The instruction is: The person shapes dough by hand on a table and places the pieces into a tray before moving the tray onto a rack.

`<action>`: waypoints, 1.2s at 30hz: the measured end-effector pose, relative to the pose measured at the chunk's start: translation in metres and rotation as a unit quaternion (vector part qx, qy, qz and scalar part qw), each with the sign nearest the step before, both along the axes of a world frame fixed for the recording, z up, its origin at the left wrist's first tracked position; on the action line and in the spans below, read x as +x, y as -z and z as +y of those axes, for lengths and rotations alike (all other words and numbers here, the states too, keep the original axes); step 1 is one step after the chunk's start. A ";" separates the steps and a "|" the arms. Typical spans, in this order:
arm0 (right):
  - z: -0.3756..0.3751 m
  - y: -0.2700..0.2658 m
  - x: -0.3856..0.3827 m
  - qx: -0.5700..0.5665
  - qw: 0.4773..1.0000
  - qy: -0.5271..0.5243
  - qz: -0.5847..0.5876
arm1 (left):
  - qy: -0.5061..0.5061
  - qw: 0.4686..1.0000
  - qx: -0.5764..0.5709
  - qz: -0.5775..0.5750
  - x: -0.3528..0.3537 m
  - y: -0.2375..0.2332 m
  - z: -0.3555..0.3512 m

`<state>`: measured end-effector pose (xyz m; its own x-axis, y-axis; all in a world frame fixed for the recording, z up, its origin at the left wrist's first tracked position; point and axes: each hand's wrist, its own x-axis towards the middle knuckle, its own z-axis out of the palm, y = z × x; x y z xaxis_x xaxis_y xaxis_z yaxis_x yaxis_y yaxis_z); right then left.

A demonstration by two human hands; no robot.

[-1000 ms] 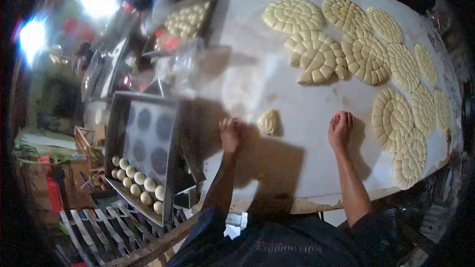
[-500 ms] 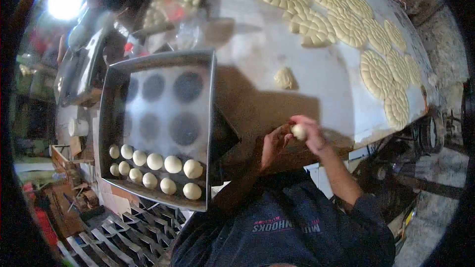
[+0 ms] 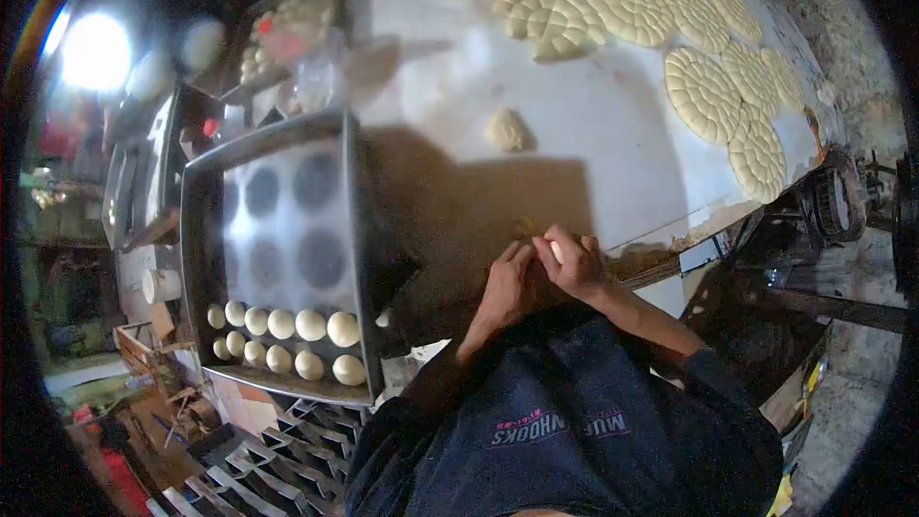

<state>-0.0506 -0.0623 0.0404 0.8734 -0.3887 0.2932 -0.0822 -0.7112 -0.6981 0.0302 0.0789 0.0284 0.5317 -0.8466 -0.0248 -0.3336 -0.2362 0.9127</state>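
Note:
My right hand [image 3: 576, 266] is closed around a small pale dough ball [image 3: 556, 251], part of which shows between the fingers. Close beside it, at the table's near edge, my left hand [image 3: 509, 285] has its fingers curled together; whatever they may hold is hidden. Farther up the table lies a rough lump of dough [image 3: 508, 130]. To the left is a deep metal tray [image 3: 352, 220], with two rows of smooth dough balls [image 3: 311, 325] along its near side and dark round marks on its base.
Flat rounds of dough, scored into segments [image 3: 704, 94], cover the far right of the worktable [image 3: 431, 67]. Another container of dough pieces [image 3: 257, 62] stands at the far left, near a clear plastic container [image 3: 314, 84]. A white bucket [image 3: 163, 285] is left of the tray.
The view has shifted, so the table and tray appear farther left. My hands have come closer together, and my right fingers now cover more of the dough ball.

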 end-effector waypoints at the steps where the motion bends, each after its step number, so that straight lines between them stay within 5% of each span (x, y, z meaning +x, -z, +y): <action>1: -0.018 0.012 -0.008 -0.080 0.996 0.005 -0.026 | 0.003 1.000 0.005 -0.007 0.000 -0.007 -0.006; 3: -0.068 0.037 -0.015 -0.016 0.994 0.095 0.045 | 0.190 0.981 0.038 -0.009 0.006 -0.031 -0.015; 4: -0.105 0.047 -0.025 0.012 0.984 0.148 0.097 | 0.183 0.982 0.033 0.005 0.007 -0.032 -0.019; 5: -0.143 0.063 -0.038 0.030 0.984 0.173 0.018 | 0.190 0.981 0.040 -0.004 0.005 -0.008 -0.018; 6: -0.171 0.047 -0.054 0.069 0.974 0.205 0.066 | -0.001 0.995 0.019 0.100 0.003 0.035 -0.013; 8: -0.216 0.053 -0.080 0.092 0.960 0.264 0.014 | -0.199 0.960 0.006 0.198 0.007 0.057 -0.020; 9: -0.233 0.053 -0.088 0.085 0.953 0.291 0.034 | -0.173 0.983 0.049 -0.036 0.017 0.064 -0.023; 10: -0.246 0.052 -0.094 0.118 0.950 0.283 0.056 | -0.137 0.950 0.090 -0.265 0.023 0.063 -0.029; 13: -0.252 0.067 -0.081 0.130 0.962 0.236 0.045 | -0.205 0.934 0.175 -0.235 0.049 0.021 -0.077; 15: -0.241 0.072 -0.061 0.110 0.975 0.194 0.014 | -0.291 0.882 0.068 -0.365 0.078 0.007 -0.116; 19: -0.217 0.059 -0.027 0.092 0.995 -0.012 -0.038 | -0.253 0.889 0.343 -0.165 0.080 -0.008 -0.145; 21: -0.219 0.030 -0.035 0.073 0.995 -0.052 -0.035 | -0.111 0.805 0.381 -0.442 0.062 0.026 -0.121; 24: -0.234 0.053 -0.077 0.004 0.997 -0.082 -0.002 | -0.168 0.939 0.195 -0.226 0.010 0.062 -0.067; 26: -0.253 0.070 -0.106 -0.048 0.992 -0.108 0.032 | -0.017 0.856 0.280 -0.435 0.002 0.050 -0.026; 27: -0.266 0.075 -0.105 -0.049 0.992 -0.108 0.032 | -0.018 0.856 0.278 -0.435 0.027 0.065 -0.004; 28: -0.281 0.078 -0.100 -0.093 0.992 -0.070 0.044 | -0.127 0.973 0.161 -0.111 0.053 0.099 0.025; 30: -0.292 0.081 -0.075 -0.138 0.988 -0.038 0.063 | -0.222 0.946 0.019 0.236 0.067 0.128 0.039; 32: -0.287 0.078 -0.027 -0.120 0.993 0.019 0.007 | -0.258 0.965 0.050 0.002 0.111 0.140 -0.002; 34: -0.250 0.084 -0.013 -0.114 0.993 0.033 0.027 | -0.305 0.941 0.056 -0.138 0.083 0.063 -0.077; 36: -0.234 0.083 -0.019 -0.100 0.995 -0.006 0.030 | -0.330 0.939 0.073 -0.071 0.052 0.069 -0.085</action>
<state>-0.0698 -0.2963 -0.0425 0.8960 -0.3173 0.3107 -0.1099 -0.8363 -0.5372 0.0817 -0.0065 -0.0411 0.9454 -0.3258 -0.0032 -0.1876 -0.5524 0.8122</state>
